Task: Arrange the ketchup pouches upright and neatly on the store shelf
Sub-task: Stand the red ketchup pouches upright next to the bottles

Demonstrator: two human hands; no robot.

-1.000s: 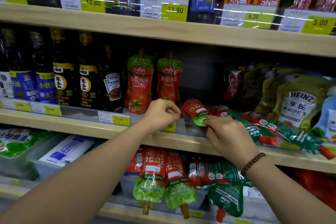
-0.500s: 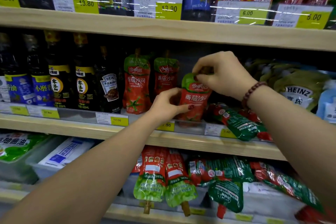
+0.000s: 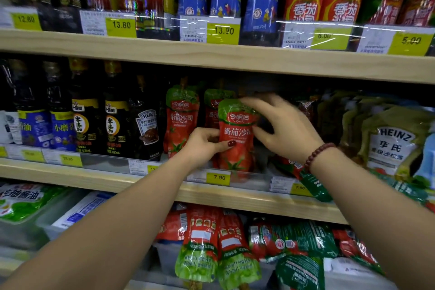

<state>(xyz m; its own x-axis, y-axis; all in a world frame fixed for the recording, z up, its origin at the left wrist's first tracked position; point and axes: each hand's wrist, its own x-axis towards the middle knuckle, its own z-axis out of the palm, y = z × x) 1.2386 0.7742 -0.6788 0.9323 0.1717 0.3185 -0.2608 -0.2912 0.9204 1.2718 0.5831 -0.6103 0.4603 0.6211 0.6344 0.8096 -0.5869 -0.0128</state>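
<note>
Setting: store aisle, three tiers of pale wooden shelving, dim light, each tier fronted by a clear plastic rail with yellow price tags.

Middle shelf [image 3: 94, 175]: dark sauce bottles [image 3: 113, 120] at left; then two ketchup pouches [image 3: 180, 120] standing upright side by side; a third ketchup pouch [image 3: 235, 134] stands upright just in front of and right of them, its base behind the rail above the 7.90 tag [image 3: 218, 178]. Right of it, open shelf floor, then fallen pouches [image 3: 310, 183] lying flat with one end hanging over the shelf edge. Heinz salad-dressing pouches [image 3: 390, 141] slump at far right.

Left hand [image 3: 204, 146]: closed on the lower left edge of the third pouch, thumb across its front.

Right hand [image 3: 282, 125]: fingers spread wide, blurred, at the pouch's upper right side; whether it touches cannot be told. Bead bracelet [image 3: 317, 155] on the wrist.

Upper shelf [image 3: 211, 56]: bottles and red pouches; its underside sits close above the pouch tops.

Lower tier: more pouches [image 3: 216, 249] heaped flat, spouts pointing outward
</note>
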